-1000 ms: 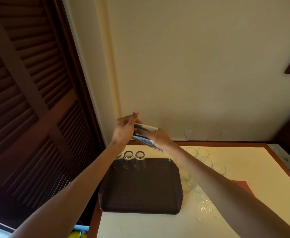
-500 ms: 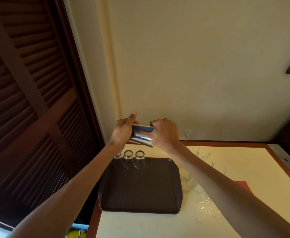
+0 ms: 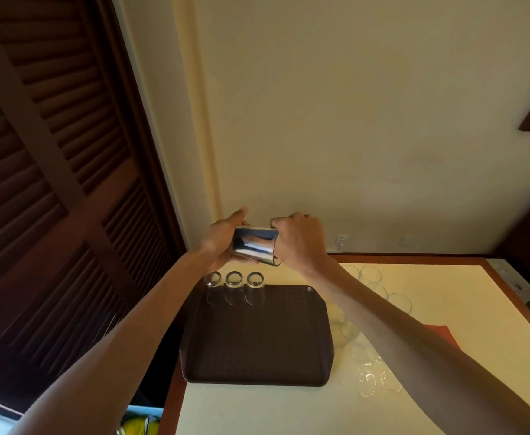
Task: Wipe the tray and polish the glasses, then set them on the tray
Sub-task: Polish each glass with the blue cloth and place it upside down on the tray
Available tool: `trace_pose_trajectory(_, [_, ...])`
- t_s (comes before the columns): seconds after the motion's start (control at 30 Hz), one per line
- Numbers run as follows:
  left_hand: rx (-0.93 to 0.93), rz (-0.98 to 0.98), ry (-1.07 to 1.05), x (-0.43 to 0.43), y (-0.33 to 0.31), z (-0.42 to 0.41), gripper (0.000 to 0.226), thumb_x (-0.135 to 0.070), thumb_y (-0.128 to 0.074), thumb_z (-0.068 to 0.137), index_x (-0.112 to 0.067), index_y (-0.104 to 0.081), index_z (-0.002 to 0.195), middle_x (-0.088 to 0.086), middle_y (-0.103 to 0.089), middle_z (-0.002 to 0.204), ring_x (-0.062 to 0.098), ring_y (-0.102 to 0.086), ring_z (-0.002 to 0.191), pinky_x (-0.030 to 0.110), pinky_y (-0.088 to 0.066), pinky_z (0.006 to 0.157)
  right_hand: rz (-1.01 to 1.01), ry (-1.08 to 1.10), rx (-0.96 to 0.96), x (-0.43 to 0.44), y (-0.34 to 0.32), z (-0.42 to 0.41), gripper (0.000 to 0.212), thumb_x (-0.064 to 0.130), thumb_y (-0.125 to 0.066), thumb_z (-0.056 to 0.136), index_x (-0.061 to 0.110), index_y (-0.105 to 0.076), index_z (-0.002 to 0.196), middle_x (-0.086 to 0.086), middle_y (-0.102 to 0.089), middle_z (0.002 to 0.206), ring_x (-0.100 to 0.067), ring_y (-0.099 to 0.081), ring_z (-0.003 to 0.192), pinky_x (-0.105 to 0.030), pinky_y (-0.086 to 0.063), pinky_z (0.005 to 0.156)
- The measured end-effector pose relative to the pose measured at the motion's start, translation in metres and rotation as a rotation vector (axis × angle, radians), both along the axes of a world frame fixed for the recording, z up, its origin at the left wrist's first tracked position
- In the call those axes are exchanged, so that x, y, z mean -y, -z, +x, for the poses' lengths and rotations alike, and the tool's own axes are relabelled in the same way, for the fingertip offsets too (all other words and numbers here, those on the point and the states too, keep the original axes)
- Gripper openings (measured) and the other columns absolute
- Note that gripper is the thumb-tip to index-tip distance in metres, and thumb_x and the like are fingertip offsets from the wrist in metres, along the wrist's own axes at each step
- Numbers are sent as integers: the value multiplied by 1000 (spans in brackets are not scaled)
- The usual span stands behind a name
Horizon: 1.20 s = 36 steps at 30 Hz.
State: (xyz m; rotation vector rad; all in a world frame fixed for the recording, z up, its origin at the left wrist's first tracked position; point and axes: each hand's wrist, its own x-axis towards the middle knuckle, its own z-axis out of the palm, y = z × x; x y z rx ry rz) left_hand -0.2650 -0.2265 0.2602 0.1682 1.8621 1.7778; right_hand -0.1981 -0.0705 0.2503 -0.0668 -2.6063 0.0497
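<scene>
I hold a clear glass (image 3: 255,246) on its side, raised above the far edge of the dark brown tray (image 3: 257,337). My left hand (image 3: 222,237) grips its base end. My right hand (image 3: 299,240) is closed at its mouth end, with fingers inside the glass. Whether a cloth is in that hand I cannot tell. Three glasses (image 3: 233,287) stand upside down in a row at the tray's far left corner. Several more clear glasses (image 3: 372,287) stand on the cream table right of the tray, partly hidden by my right forearm.
The cream table (image 3: 445,312) has a brown wooden border and meets the wall at the back. A red mat (image 3: 442,334) lies beside my right arm. Dark louvred doors (image 3: 53,199) fill the left. A yellow object (image 3: 138,426) shows below the table's left edge.
The glass has turned between my hands and my right hand has rolled over its mouth end. Both hands stay above the tray's far edge.
</scene>
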Motion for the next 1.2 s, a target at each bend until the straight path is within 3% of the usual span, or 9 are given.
trace_pose_trajectory(0.1, [-112, -77, -46, -3, 2, -5, 46, -50, -54, 104, -5, -62, 97, 17, -70, 88, 27, -75, 73, 44, -63, 65, -226, 32, 85, -5, 19, -9, 16, 25, -74, 85, 15, -69, 74, -2, -65, 64, -18, -50, 54, -24, -33, 52])
trace_pose_trajectory(0.27, [-504, -80, -98, -5, 9, -1, 51, -49, -56, 104, -6, -74, 84, 14, -72, 77, 35, -73, 79, 50, -60, 81, -1494, -25, 690, 13, 22, 7, 56, 62, -59, 90, 9, -60, 72, -3, -52, 53, -10, -39, 37, -19, -31, 35])
trace_pose_trajectory(0.37, [-452, 30, -27, -4, 19, 1, 50, -51, -49, 106, -10, -72, 89, 14, -73, 86, 35, -71, 85, 51, -58, 82, -1375, -33, 591, 9, 23, 7, 46, 53, -63, 92, 11, -62, 73, -2, -57, 52, -12, -45, 36, -21, -37, 37])
trace_pose_trajectory(0.47, [-176, 54, 118, 0, 20, -1, 57, -63, -38, 103, -13, -64, 114, 17, -72, 110, 31, -74, 98, 44, -63, 79, -830, 67, 260, -8, 27, -3, 37, 35, -70, 92, 8, -66, 68, 0, -60, 49, -18, -56, 39, -28, -44, 43])
trace_pose_trajectory(0.6, [-78, -66, 238, 0, 18, -6, 63, -64, -47, 99, -7, -64, 120, 11, -71, 93, 21, -68, 80, 31, -55, 67, -429, 99, 143, -17, 18, 0, 29, 33, -67, 90, 10, -71, 73, -9, -68, 70, -28, -64, 65, -35, -49, 55])
trace_pose_trajectory(0.73, [-153, -10, 167, -6, 17, -8, 40, -53, -61, 98, -14, -65, 104, 8, -68, 87, 20, -68, 77, 31, -57, 70, -674, 70, 90, -10, 28, 6, 78, 87, -55, 71, 12, -63, 54, -2, -59, 47, -17, -55, 40, -36, -46, 46])
trace_pose_trajectory(0.83, [-192, 39, 97, -8, 23, -10, 41, -48, -65, 98, -7, -66, 103, 8, -68, 93, 20, -72, 86, 32, -61, 77, -1125, 36, 331, -4, 27, 11, 81, 75, -64, 79, -4, -63, 64, -16, -59, 49, -23, -51, 38, -34, -49, 50])
trace_pose_trajectory(0.97, [-278, 122, 53, -9, 29, -10, 33, -44, -70, 94, -11, -71, 102, 5, -68, 91, 23, -70, 92, 36, -62, 87, -1529, 73, 574, 0, 23, 18, 54, 55, -64, 91, 1, -65, 98, -6, -66, 64, -13, -43, 38, -22, -35, 37])
trace_pose_trajectory(1.2, [-241, 181, 42, -10, 34, -22, 52, -45, -80, 79, -15, -70, 120, 5, -71, 101, 24, -72, 95, 48, -60, 93, -1692, 9, 582, -2, 38, 27, 39, 39, -51, 103, 2, -65, 101, -3, -71, 69, -10, -61, 46, -22, -42, 37])
